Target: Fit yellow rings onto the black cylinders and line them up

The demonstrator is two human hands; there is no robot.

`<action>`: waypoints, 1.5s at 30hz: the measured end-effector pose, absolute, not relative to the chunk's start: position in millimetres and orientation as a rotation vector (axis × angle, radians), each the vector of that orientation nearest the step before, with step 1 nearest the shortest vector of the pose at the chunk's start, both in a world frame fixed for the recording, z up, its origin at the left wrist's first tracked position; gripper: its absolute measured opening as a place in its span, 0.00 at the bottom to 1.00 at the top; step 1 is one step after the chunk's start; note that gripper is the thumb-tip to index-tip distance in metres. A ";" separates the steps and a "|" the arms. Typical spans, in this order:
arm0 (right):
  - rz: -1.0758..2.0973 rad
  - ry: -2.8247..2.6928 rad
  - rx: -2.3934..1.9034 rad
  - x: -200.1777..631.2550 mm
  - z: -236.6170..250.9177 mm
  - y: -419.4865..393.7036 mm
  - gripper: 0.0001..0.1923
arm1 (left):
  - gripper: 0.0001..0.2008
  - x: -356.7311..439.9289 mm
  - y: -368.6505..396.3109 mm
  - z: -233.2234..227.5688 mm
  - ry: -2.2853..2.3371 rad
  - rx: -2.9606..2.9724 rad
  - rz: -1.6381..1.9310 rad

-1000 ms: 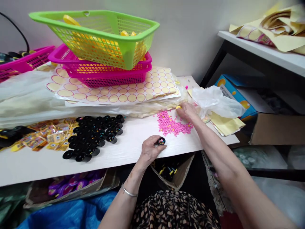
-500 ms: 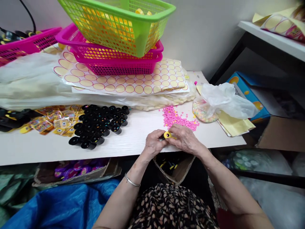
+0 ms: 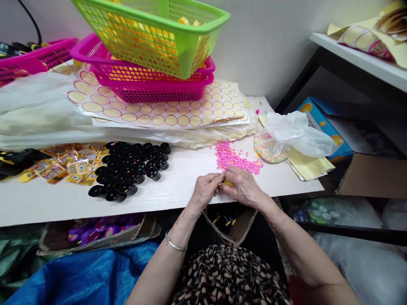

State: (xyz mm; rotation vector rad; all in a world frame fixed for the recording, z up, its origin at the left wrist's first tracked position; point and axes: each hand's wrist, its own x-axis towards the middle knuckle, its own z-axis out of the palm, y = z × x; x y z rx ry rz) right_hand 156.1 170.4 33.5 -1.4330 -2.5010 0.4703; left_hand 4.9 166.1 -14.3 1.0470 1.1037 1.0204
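Note:
My left hand (image 3: pixel 205 190) and my right hand (image 3: pixel 242 185) meet at the front edge of the table, fingers closed round one small yellow plastic piece (image 3: pixel 227 182). Most of that piece is hidden by the fingers. Just beyond my hands lies a spread of tiny pink pieces (image 3: pixel 233 157) with a few yellow ones mixed in. To the left stands a cluster of black round cups (image 3: pixel 129 165), some with small coloured bits inside.
Stacked green (image 3: pixel 203 29) and pink baskets (image 3: pixel 159 94) of yellow pieces stand at the back on sticker sheets (image 3: pixel 181 113). Small printed packets (image 3: pixel 76 165) lie left. At right are a plastic bag (image 3: pixel 295 131) and a blue box (image 3: pixel 313 114). Below my hands is an open carton (image 3: pixel 243 226).
The yellow piece, earlier showing its round face with a dark hole, has turned and is now mostly covered by my fingers. My hands have drawn closer together. The view has shifted slightly.

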 end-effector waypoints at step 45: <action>1.650 -0.967 -1.268 137.6 -6.0 161.6 0.15 | 0.12 11.0 181.6 -9.0 1.310 0.945 0.886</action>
